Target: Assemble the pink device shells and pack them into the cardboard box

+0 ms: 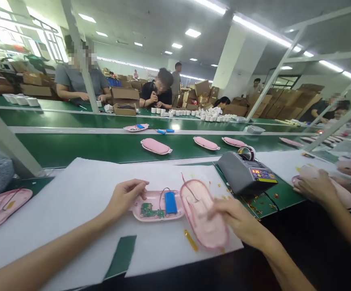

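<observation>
A pink oval casing half [155, 218] lies open side up on white paper, holding a green circuit board [147, 210] and a blue battery [171, 203] with thin wires. My left hand [129, 196] grips its upper left rim, fingers curled and thumb along the edge. My right hand [234, 218], somewhat blurred, has hold of a second pink casing half [204, 214] by its right side. That half is tilted, inner face toward me, with a thin dark wire inside it. Its left edge overlaps the first half's right end. A strip of amber tape [191, 241] lies just below.
A grey tape dispenser [248, 173] stands behind right, with amber tape scraps around it. Pink casings [156, 146] rest on the green belt ahead. Another casing half [5, 208] lies at left. A co-worker's hands [320, 188] handle a pink casing at right.
</observation>
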`<move>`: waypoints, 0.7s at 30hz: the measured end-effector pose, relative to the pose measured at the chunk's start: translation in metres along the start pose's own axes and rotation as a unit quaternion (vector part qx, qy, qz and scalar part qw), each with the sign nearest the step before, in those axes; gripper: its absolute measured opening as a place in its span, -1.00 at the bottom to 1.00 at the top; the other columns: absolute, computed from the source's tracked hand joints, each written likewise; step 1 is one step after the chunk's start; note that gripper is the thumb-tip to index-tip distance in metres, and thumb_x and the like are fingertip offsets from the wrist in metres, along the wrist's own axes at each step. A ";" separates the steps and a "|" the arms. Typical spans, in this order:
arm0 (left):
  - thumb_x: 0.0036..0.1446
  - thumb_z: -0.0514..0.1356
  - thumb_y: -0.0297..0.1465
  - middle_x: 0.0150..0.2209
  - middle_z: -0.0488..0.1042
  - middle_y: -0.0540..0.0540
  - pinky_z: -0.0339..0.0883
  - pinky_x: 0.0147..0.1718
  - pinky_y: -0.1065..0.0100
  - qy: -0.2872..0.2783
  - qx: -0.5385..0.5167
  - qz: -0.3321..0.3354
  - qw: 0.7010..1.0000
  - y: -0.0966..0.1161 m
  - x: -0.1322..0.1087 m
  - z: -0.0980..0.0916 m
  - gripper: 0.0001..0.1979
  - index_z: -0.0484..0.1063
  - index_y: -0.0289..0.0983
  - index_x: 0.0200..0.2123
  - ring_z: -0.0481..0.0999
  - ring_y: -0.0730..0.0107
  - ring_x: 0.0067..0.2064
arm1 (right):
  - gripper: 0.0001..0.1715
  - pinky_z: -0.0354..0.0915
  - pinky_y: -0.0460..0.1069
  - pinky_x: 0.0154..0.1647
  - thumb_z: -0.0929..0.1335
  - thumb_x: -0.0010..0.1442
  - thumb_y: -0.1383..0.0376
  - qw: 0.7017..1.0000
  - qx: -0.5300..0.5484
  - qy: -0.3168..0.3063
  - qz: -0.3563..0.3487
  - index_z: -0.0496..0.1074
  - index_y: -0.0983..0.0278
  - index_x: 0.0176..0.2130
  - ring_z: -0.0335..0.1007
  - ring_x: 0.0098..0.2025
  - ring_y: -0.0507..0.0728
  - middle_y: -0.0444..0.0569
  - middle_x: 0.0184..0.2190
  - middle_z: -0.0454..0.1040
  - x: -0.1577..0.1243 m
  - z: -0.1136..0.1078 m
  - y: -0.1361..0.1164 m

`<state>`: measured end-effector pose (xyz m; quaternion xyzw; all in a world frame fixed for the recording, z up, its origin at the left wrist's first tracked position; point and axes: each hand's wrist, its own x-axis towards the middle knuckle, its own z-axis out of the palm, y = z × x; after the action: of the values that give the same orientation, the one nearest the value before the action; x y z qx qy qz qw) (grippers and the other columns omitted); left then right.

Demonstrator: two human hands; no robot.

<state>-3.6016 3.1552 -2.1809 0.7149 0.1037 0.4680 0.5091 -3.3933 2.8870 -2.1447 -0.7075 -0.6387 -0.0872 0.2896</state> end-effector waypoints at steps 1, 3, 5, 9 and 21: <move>0.05 0.22 -0.09 -0.49 0.47 -0.08 0.36 -0.42 0.38 0.005 -0.019 0.012 1.000 -0.003 0.000 0.000 -0.61 0.53 -0.31 -0.28 0.49 0.33 -0.44 | -0.61 0.31 -0.03 -0.12 0.16 0.10 0.41 0.999 0.019 -0.040 -0.017 0.55 0.26 -0.37 0.46 -0.22 0.11 -0.03 -0.34 0.54 0.018 0.002 -0.011; 0.12 0.19 -0.13 -0.41 0.47 -0.08 0.35 -0.50 0.41 0.011 -0.030 0.052 0.998 -0.009 0.000 -0.002 -0.65 0.51 -0.31 -0.27 0.50 0.37 -0.49 | -0.68 0.27 -0.04 -0.20 0.18 0.04 0.40 0.994 0.046 -0.092 -0.037 0.49 0.29 -0.42 0.41 -0.29 0.10 -0.04 -0.39 0.52 0.054 0.008 -0.028; 0.22 0.14 -0.23 -0.34 0.46 -0.08 0.33 -0.57 0.44 0.014 -0.004 0.137 0.990 -0.014 -0.001 -0.005 -0.73 0.50 -0.30 -0.27 0.48 0.45 -0.53 | -0.82 0.21 -0.05 -0.28 0.22 0.06 0.36 0.995 0.041 -0.083 -0.038 0.41 0.28 -0.41 0.34 -0.33 0.08 -0.07 -0.40 0.47 0.082 0.015 -0.038; 0.30 0.09 -0.46 -0.28 0.47 -0.08 0.45 -0.35 0.40 0.103 0.190 0.456 0.863 -0.017 -0.004 -0.008 -0.84 0.49 -0.25 -0.23 0.51 0.41 -0.33 | -0.77 0.17 -0.05 -0.31 0.21 0.09 0.38 0.998 -0.002 -0.050 -0.050 0.31 0.21 -0.21 0.27 -0.38 0.07 -0.15 -0.39 0.41 0.107 0.029 -0.056; 0.15 0.29 -0.35 -0.15 0.48 -0.09 0.49 -0.38 0.37 0.036 -0.032 0.233 0.971 -0.027 0.005 -0.008 -0.77 0.41 -0.20 -0.12 0.54 0.37 -0.30 | -0.77 0.12 -0.05 -0.37 0.19 0.19 0.34 0.996 -0.036 0.006 -0.087 0.24 0.17 -0.12 0.23 -0.44 0.06 -0.16 -0.39 0.43 0.116 0.040 -0.088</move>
<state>-3.5960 3.1755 -2.2005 0.6850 -0.0628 0.6027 0.4044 -3.4677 3.0085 -2.0941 -0.6586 -0.6926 -0.1388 0.2593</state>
